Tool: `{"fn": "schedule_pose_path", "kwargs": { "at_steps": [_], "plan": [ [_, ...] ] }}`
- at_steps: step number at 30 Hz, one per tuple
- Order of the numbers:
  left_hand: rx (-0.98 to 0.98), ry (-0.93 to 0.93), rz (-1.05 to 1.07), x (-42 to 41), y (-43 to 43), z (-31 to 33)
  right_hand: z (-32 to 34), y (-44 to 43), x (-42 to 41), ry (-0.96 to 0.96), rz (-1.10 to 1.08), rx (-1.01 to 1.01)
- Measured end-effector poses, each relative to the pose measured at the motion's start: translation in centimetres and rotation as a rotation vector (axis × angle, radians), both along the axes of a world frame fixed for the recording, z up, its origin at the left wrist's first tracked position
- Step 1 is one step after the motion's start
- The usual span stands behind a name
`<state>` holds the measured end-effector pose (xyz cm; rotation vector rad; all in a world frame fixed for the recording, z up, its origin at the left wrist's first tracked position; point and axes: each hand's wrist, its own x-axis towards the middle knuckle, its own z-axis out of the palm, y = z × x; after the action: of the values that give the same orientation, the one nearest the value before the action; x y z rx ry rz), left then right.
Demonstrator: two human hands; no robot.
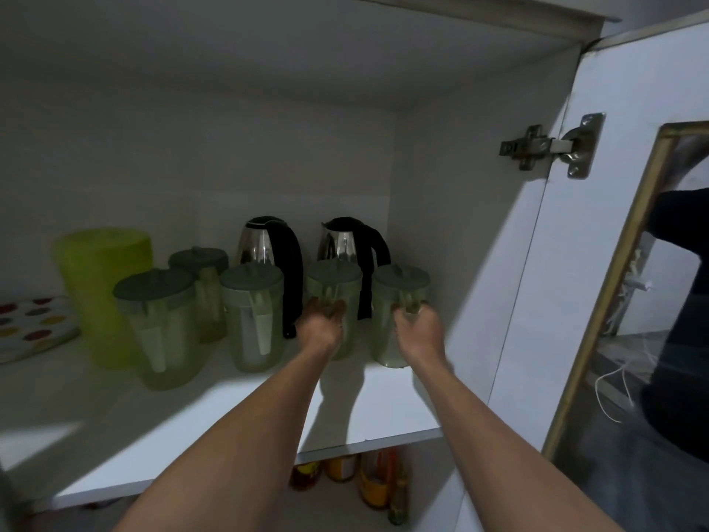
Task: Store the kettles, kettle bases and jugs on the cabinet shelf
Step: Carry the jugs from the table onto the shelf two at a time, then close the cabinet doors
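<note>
Jugs fill most of the cabinet shelf [238,412] as I read it: five translucent green lidded ones stand upright along the front, and both of my hands are on the two rightmost. My left hand [321,323] is curled around the handle of the fourth jug [334,280]; my right hand [416,327] is closed on the handle of the fifth jug [401,288], which sits just beside the cabinet's right wall. Both jugs look to be resting on the shelf, though the blur keeps me from being sure they are fully set down.

Behind them stand two steel kettles with black handles, the left kettle [261,243] and the right kettle [341,240], each upright at the back. I can't make out any kettle bases; they may be hidden under the kettles or behind the jugs. A tall lime-green container [99,286] stands to the far left, with a spotted mat [30,324] beside it.

My judgement is that the task is near its end: kettles and jugs are stored, these last two need releasing, and the bases remain unconfirmed.
</note>
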<state>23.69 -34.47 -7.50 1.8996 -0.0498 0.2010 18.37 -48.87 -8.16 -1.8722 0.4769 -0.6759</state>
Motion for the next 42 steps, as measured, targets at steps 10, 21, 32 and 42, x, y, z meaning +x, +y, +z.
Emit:
{"fn": "schedule_pose_path", "kwargs": {
  "at_steps": [10,21,32,42],
  "plan": [
    [0.221,0.091,0.153,-3.3,0.6,1.3,1.7,0.6,-2.7,0.152,-0.069,-0.209],
    [0.194,-0.261,0.023,-12.4,5.0,5.8,6.2,5.6,-12.0,0.109,-0.114,-0.512],
    [0.255,-0.574,-0.32,-23.4,9.6,9.9,13.8,9.7,-30.8,0.112,-0.127,-0.713],
    [0.235,-0.738,-0.609,-36.1,1.6,17.5,24.5,5.8,-48.9,0.083,-0.592,-1.004]
  ]
}}
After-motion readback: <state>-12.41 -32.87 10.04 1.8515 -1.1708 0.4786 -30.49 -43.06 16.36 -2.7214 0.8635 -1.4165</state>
